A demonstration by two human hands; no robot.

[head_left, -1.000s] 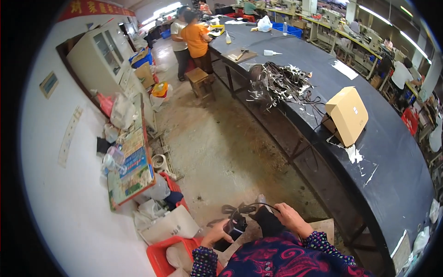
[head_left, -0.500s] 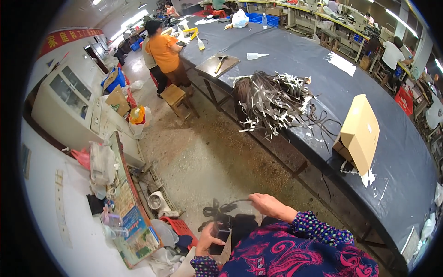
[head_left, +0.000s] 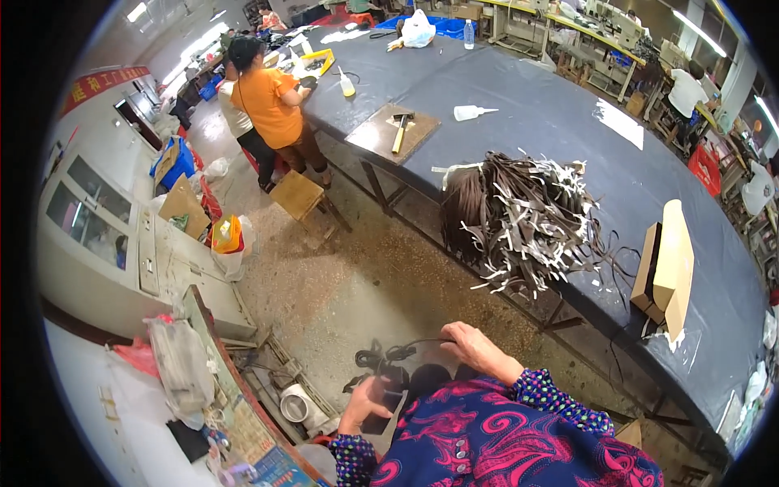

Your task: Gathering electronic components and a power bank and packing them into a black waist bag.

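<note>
My right hand is closed, its fingertips pinching one end of a thin dark strap. The strap runs left in loose loops above my left hand. That hand is closed round a dark, flat, rectangular piece, blurred and partly covered by the fingers; its kind I cannot make out. Both hands are low in front of my patterned top, left of the long table. On the table lies a large bundle of brown straps with white ends, apart from my hands.
The dark-covered table bears a hammer on a board, a squeeze bottle and an open cardboard box. A wooden stool stands near a person in orange. A cluttered bench is at my left.
The whole view has shifted, with the table's things now lower and farther right. My left hand has risen slightly; my right hand still pinches the strap.
</note>
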